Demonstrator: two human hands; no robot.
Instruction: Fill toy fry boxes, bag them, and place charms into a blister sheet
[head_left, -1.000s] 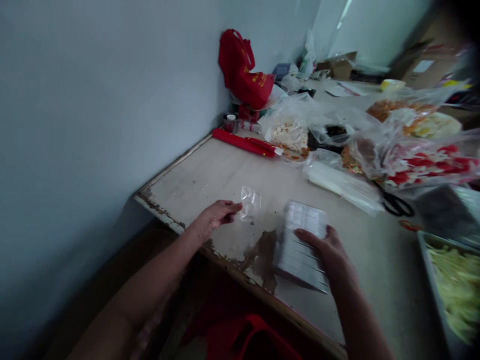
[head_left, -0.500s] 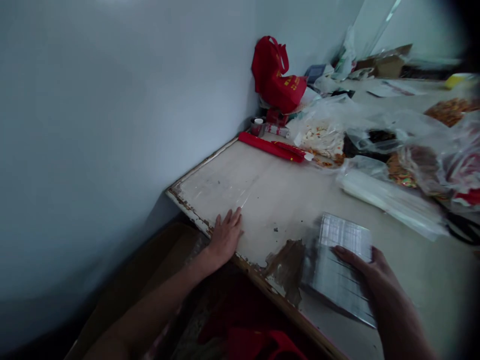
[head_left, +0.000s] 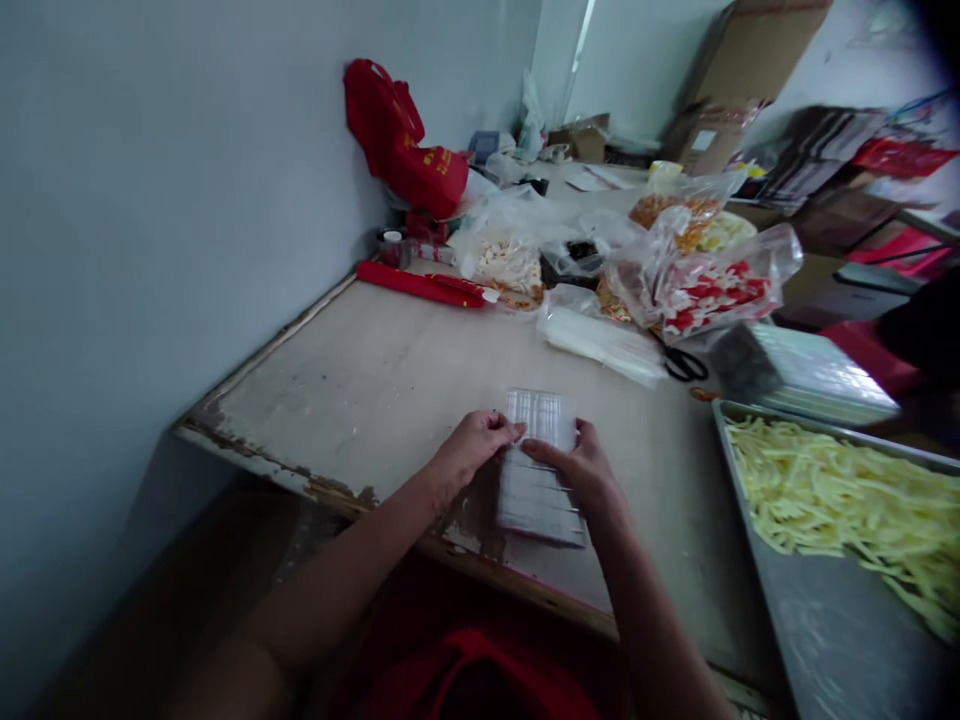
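A clear plastic block with crosswise ridges (head_left: 538,500), like a tray or a stack of trays, is at the table's front edge in front of me. My right hand (head_left: 581,465) grips its right side, thumb on top and fingers round the far edge. From the left, my left hand (head_left: 484,440) is closed in a pinch at the block's left edge, thumb and fingertip touching it close to the right thumb. The undersides of the left fingers are hidden.
To the right lies a metal tray (head_left: 814,590) with pale yellow strips, beside a larger clear plastic stack (head_left: 817,375). Behind are black scissors (head_left: 686,362), a clear plastic sleeve pack (head_left: 600,340), several bags of sweets (head_left: 720,295), a red roll (head_left: 424,285) and a red bag (head_left: 427,175).
My left hand has left the bare tabletop and come to the block's left edge. The view has swung right, bringing in the yellow strips. My right hand still holds the block.
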